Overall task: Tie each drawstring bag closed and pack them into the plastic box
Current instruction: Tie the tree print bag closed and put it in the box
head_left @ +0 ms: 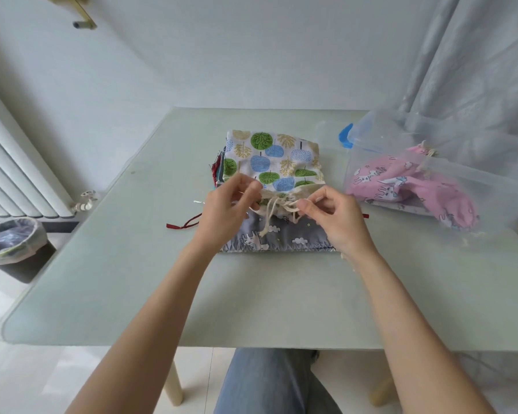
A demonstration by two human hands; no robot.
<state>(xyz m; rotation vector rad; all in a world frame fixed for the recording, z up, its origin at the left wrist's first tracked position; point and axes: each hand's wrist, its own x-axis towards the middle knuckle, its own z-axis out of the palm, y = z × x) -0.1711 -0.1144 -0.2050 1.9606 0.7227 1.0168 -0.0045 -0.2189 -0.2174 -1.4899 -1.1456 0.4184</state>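
A tree-print drawstring bag (pixel 274 158) lies on top of a stack of bags at the table's middle. Its gathered mouth faces me, with cream drawstring cords (pixel 271 215) hanging from it. My left hand (pixel 226 206) pinches the bag's mouth at its left side. My right hand (pixel 331 213) pinches a cord at the right. Under it lies a grey bag (pixel 281 239) with white animals and clouds. A clear plastic box (pixel 431 171) stands at the right, with a pink bag (pixel 401 182) inside it.
A dark red cord (pixel 183 225) sticks out left of the stack. The glass table (pixel 162 279) has its front edge near my knees. A lined waste bin (pixel 11 242) stands on the floor at the left, beside a radiator (pixel 15 174). Curtains hang behind the box.
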